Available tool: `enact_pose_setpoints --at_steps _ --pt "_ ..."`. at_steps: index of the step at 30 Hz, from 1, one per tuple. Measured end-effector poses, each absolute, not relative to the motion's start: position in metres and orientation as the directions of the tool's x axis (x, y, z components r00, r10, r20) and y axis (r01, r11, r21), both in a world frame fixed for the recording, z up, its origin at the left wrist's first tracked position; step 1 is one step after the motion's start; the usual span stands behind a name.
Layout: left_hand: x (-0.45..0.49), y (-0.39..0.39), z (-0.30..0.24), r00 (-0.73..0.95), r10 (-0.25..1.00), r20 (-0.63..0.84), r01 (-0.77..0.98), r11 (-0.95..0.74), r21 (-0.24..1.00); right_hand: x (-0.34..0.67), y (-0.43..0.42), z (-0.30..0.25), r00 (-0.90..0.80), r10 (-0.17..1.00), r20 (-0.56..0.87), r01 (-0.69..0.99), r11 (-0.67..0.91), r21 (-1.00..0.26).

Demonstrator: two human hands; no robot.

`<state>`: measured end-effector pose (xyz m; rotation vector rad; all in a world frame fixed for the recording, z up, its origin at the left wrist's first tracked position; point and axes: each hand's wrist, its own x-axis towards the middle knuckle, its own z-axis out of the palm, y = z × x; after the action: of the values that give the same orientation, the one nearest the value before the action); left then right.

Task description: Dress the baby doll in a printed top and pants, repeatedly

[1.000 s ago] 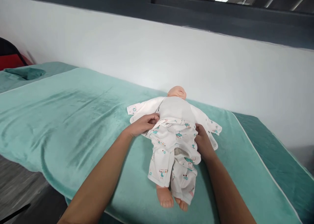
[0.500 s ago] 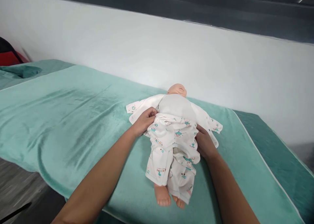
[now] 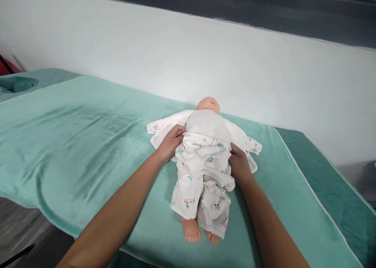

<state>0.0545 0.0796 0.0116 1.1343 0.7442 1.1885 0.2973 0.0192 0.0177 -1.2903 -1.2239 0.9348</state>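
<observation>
A baby doll (image 3: pixel 208 104) lies on its back, feet toward me, its torso covered in plain pale grey. White printed pants (image 3: pixel 194 158) cover its legs up to the waist, with bare feet (image 3: pixel 191 230) showing below the cuffs. My left hand (image 3: pixel 172 140) pinches the waistband at the doll's left-hand side in view. On the opposite side, my right hand (image 3: pixel 240 164) has its fingers closed at the pants' edge, fingertips partly hidden by the cloth. Beneath the torso, a white printed shirt (image 3: pixel 169 123) lies spread open, sleeves stretched out to both sides.
A light green plush cover (image 3: pixel 88 142) lies over the bed, with wrinkles at the left. Darker green fabric (image 3: pixel 308 162) shows along the right side. Behind the doll's head rises a white wall (image 3: pixel 176 56), below a dark window ledge (image 3: pixel 164 5).
The whole view has shifted slightly, so the doll appears a little farther left and higher. Both hands keep hold at the sides of the pants' waist, with little visible movement of the cloth.
</observation>
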Motion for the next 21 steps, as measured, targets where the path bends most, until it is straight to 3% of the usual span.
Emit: enact_pose_setpoints --at_steps 7,11,16,21 --pt "0.056 0.084 0.004 0.203 0.971 0.124 -0.319 -0.054 0.946 0.293 0.022 0.023 0.42 0.902 0.106 0.152 0.046 -0.987" --pt "0.054 0.085 0.002 0.201 0.969 0.146 -0.219 -0.101 0.971 0.292 0.025 0.024 0.423 0.903 0.071 0.123 0.021 -0.992" --pt "0.049 0.082 0.008 0.178 0.965 0.191 -0.06 -0.184 0.981 0.295 0.023 0.021 0.487 0.855 0.176 0.242 0.062 -0.968" --pt "0.041 0.078 0.017 0.193 0.901 0.388 -0.021 -0.391 0.92 0.3 0.015 0.016 0.416 0.876 0.245 0.199 0.175 -0.964"
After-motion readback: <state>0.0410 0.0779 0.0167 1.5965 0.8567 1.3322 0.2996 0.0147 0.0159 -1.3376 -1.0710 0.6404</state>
